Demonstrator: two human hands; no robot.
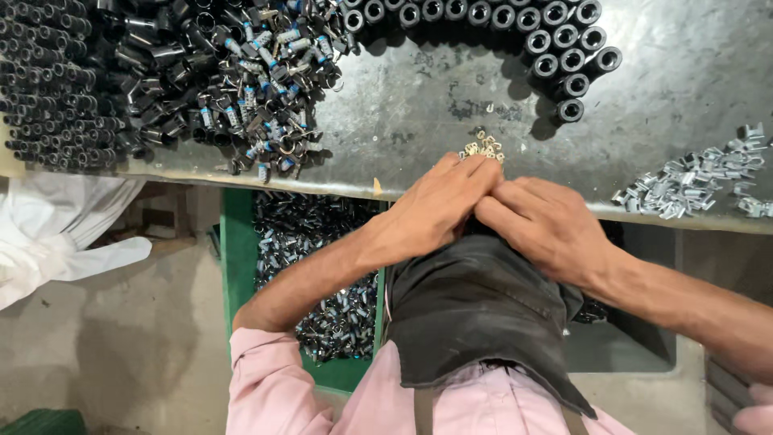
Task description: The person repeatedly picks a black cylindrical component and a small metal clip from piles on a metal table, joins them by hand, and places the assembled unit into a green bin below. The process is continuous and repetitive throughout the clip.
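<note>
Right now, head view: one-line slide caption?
Both hands meet at the bench edge beside small clips, black sleeves behind.

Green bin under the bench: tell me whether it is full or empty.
Partly filled. The green bin holds a heap of small shiny metal parts below the bench edge; the left hand and forearm hide its right side.

Left hand (431, 211) and right hand (543, 225) pressed together at bench edge (338, 187), small brass clips (483, 147) just beyond

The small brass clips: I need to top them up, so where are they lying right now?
In the head view the small brass clips lie mid-bench on the grey metal worktop, just beyond the left hand and right hand.
</note>
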